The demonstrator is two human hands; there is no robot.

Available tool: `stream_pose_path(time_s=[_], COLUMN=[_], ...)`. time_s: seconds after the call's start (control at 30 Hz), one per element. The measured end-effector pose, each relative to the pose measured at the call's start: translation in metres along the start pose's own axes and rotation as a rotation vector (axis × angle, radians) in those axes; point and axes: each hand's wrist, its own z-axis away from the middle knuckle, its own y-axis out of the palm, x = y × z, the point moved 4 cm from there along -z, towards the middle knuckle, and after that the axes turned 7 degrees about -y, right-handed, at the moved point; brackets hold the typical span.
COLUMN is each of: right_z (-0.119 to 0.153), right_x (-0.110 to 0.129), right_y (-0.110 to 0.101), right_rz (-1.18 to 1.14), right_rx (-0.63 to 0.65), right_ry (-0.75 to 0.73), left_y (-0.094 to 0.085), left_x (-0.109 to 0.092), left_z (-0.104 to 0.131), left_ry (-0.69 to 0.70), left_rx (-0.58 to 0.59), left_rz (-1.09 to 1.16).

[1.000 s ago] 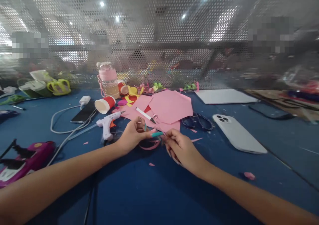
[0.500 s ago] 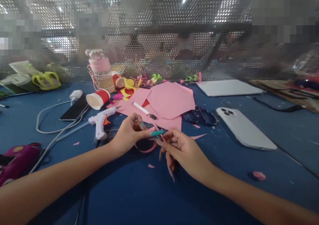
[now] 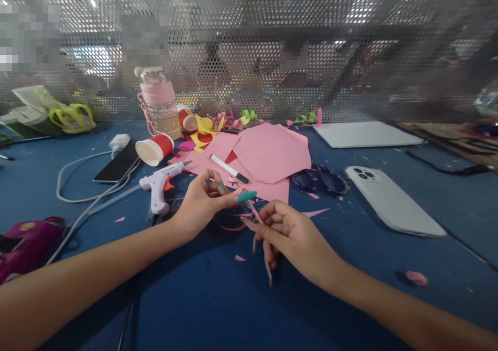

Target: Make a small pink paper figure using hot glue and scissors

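Observation:
A narrow pink paper strip [image 3: 256,212] runs between my two hands over the blue table. My left hand [image 3: 200,206] pinches its upper end between thumb and fingers, and the teal thumbnail lies on top. Thumb and fingertips of my right hand [image 3: 293,234] are closed on the strip lower down, with the other fingers curled beneath. Part of the strip hangs in a loop below the left fingers, partly hidden. Just behind the hands lie large pink paper sheets [image 3: 272,151] with a white marker [image 3: 229,168] on them. A white glue gun [image 3: 158,190] rests left of my left hand.
Dark blue looped handles [image 3: 333,179] stick out beside the paper. A white phone [image 3: 395,200] lies right, a black phone [image 3: 116,164] with a cable left. A paper cup [image 3: 155,149], pink bottle [image 3: 158,99] and white sheet [image 3: 365,135] are farther back, before a perforated metal screen [image 3: 249,97].
My fingertips have drawn slightly apart, showing more of the strip between them. Both hands still pinch it. The whole view has shifted a little.

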Motion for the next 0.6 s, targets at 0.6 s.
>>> stream_pose_path(time_s=[0.6], right_z=[0.0027], right_x=[0.0008], right_y=[0.0009], right_rz=[-0.004], right_rx=[-0.009], right_ry=[-0.013], left_y=[0.0022], left_x=[0.0029], left_z=[0.0021], left_ry=[0.026], left_rx=[-0.015], left_rz=[-0.004])
